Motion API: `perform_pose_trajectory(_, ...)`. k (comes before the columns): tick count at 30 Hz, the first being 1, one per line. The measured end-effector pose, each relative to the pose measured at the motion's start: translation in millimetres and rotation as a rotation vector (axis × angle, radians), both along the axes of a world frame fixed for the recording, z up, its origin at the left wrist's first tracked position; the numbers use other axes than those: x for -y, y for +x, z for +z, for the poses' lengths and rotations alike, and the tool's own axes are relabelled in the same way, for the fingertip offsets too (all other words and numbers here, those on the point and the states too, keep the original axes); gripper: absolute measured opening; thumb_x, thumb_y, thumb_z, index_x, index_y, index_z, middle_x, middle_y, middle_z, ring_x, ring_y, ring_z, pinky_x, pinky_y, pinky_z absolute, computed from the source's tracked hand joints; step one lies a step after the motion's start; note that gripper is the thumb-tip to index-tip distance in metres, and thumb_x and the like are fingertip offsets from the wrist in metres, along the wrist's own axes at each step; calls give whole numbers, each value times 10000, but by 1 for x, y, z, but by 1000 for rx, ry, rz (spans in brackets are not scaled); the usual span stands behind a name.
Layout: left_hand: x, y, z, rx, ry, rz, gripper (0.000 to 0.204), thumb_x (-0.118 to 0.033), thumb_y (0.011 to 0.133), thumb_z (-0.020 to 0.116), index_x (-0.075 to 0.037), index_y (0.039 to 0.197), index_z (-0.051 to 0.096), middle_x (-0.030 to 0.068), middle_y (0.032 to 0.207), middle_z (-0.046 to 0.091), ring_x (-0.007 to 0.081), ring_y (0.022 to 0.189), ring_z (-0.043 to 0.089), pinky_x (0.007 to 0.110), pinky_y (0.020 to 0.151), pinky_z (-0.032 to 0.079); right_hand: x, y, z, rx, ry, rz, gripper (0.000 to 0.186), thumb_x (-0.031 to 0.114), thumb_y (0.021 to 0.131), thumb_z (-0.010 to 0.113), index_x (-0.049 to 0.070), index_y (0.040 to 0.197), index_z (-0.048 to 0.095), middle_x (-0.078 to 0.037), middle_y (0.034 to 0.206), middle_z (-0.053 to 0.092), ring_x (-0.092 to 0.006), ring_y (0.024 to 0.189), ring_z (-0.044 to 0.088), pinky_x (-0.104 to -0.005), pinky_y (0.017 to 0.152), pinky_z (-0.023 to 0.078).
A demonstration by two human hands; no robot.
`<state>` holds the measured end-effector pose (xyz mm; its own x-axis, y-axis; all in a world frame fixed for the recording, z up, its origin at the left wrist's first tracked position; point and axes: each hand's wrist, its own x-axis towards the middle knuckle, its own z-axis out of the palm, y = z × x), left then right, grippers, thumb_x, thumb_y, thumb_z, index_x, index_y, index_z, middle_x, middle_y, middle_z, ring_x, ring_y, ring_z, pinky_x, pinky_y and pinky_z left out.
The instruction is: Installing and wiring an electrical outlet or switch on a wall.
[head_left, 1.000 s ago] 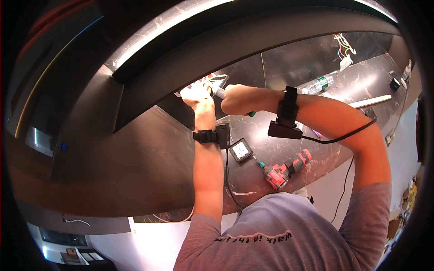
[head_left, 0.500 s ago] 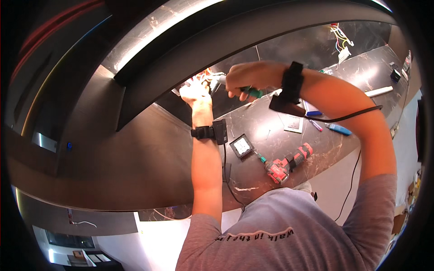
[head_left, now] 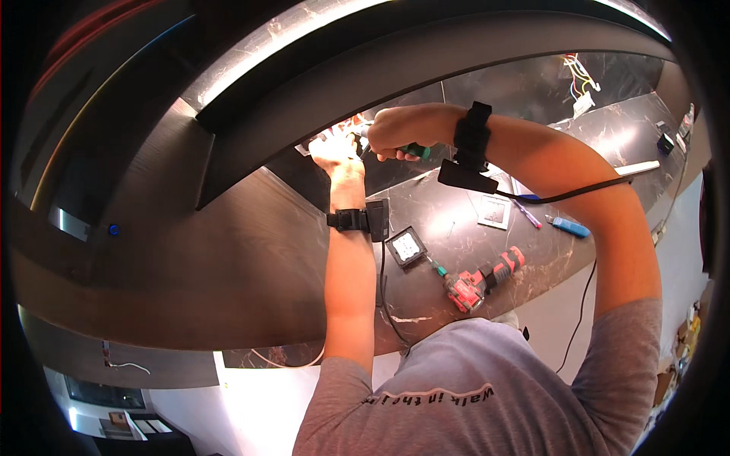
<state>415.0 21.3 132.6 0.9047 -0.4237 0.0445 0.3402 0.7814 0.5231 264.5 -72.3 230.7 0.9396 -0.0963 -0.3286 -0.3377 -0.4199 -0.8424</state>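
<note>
My left hand [head_left: 337, 152] is closed around a bunch of wires [head_left: 355, 121] at the back wall, just below the edge of the dark shelf [head_left: 319, 125]. Glare washes out its fingertips and the wire ends. Right beside it, my right hand [head_left: 395, 131] grips a green-handled hand tool [head_left: 418, 151]. The handle sticks out under the palm, and the tool's front end points toward the wires. My fingers hide most of the tool, so its exact kind cannot be made out. Both wrists carry black strapped devices with cables.
On the dark marbled counter [head_left: 426, 304] lie a red cordless driver [head_left: 468, 289], a black-framed switch plate [head_left: 407, 247], a white-framed plate [head_left: 494, 213], a blue utility knife [head_left: 569, 226] and a slim pen-like tool [head_left: 528, 216]. More coloured wires [head_left: 581, 76] hang from the wall at right. The shelf overhangs my hands.
My right hand has moved slightly left, closer to my left hand, with the green-handled tool still in it. My left hand stays at the wires. The whole view has shifted a little.
</note>
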Motion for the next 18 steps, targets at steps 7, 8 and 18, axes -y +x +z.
perform_pose_trajectory(7,5,38,-20,15,-50,-6,337,-305,979,400,-83,1171,566,87,1168,577,260,1073,556,394,958,458,-36,-15,21,53,-517,223,379,67,749,442,-96,1070,559,-187,749,621,-264,577,613,-375,492,513)
perform_pose_trajectory(8,10,41,-23,10,-57,-16,336,-303,978,401,-81,1170,566,87,1168,577,261,1073,558,395,960,458,-35,-16,16,80,-491,180,397,84,736,475,-82,1086,562,-185,763,629,-261,594,618,-389,519,520)
perform_pose_trajectory(18,10,28,-26,-24,-130,-11,331,-280,964,414,-70,1163,575,102,1222,570,274,1106,558,414,998,449,-15,-60,-35,42,-122,-89,214,190,754,615,-7,673,638,-50,567,535,-149,491,526,-307,443,418)
